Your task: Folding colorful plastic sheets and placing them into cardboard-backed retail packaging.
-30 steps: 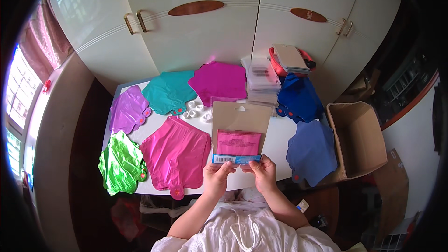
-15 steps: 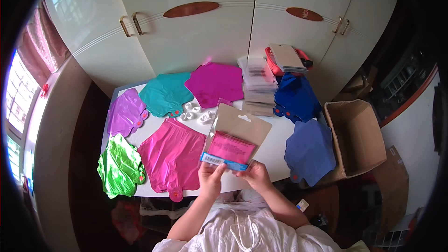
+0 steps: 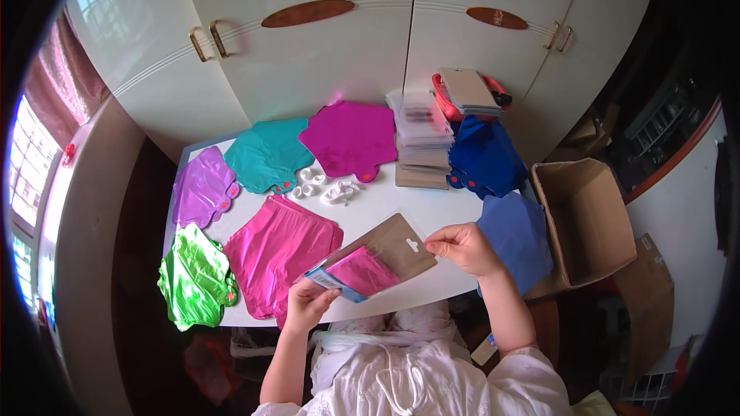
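Observation:
A flat clear plastic packet (image 3: 420,233) tilts over the front of the table, with a beige backing card and a folded pink foil sheet (image 3: 362,271) inside. My left hand (image 3: 308,304) is closed on its blue-labelled lower end, thumb on top. At the other end, beside the hang hole, my right hand (image 3: 468,250) pinches thumb and finger together close to the packet's edge. Whether clear film lies between those fingers is too fine to see. Left of the packet, a large pink foil balloon (image 3: 281,250) lies flat and uninflated.
Flat balloons in green (image 3: 196,273), purple (image 3: 204,189), teal (image 3: 266,154), magenta (image 3: 351,139), dark blue (image 3: 486,158) and light blue (image 3: 512,243) ring the white table (image 3: 393,202). White ribbon rolls (image 3: 308,181), stacked clear packets (image 3: 420,127), a red basket (image 3: 442,98) and a cardboard box (image 3: 543,219) stand around.
The packet has turned clockwise and lowered, its hang-hole end now pointing right. My right hand has left the blue end and moved up right to the hang-hole end.

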